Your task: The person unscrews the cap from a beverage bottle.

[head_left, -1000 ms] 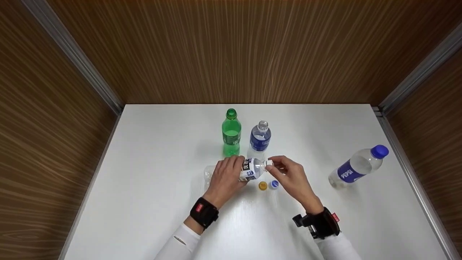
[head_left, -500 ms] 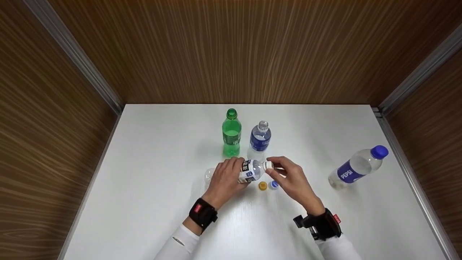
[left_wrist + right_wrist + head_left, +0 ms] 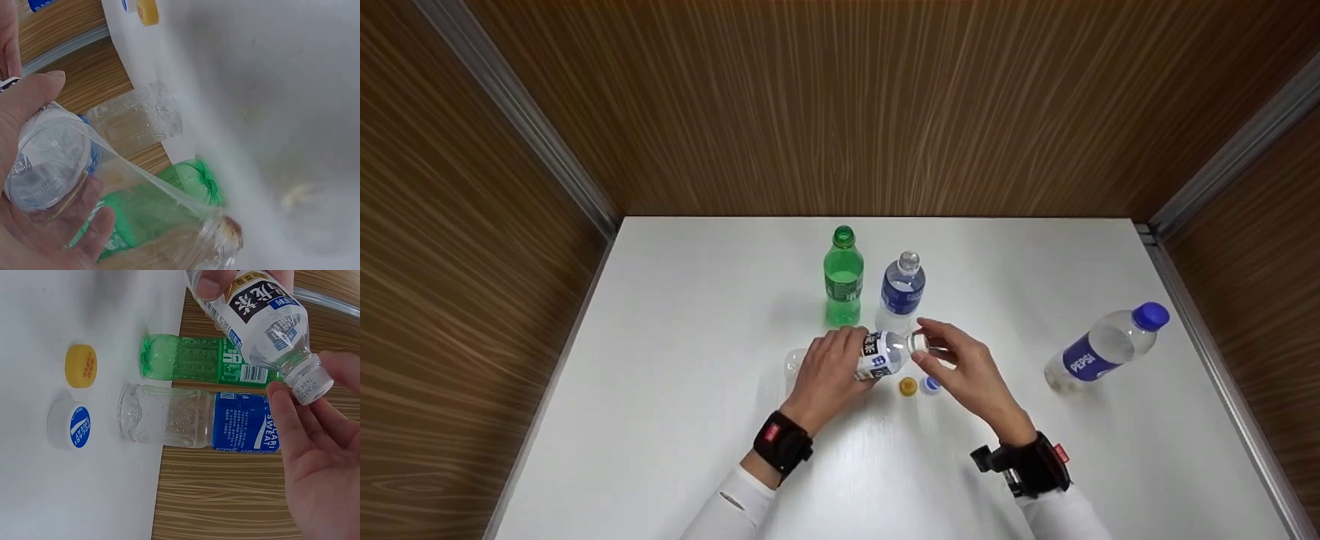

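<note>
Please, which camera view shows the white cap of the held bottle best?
The right wrist view: the white cap appears large, with printed characters visible. The head view shows it small, at the right hand; the left wrist view does not show it.

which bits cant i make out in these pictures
Head view: middle of the held bottle, covered by the left hand.
Head view: lettering on the yellow cap, too small.
Left wrist view: most of the blue-and-white cap, cut off by the top edge.
Right wrist view: mouth of the blue-labelled bottle, hidden by the right hand.
</note>
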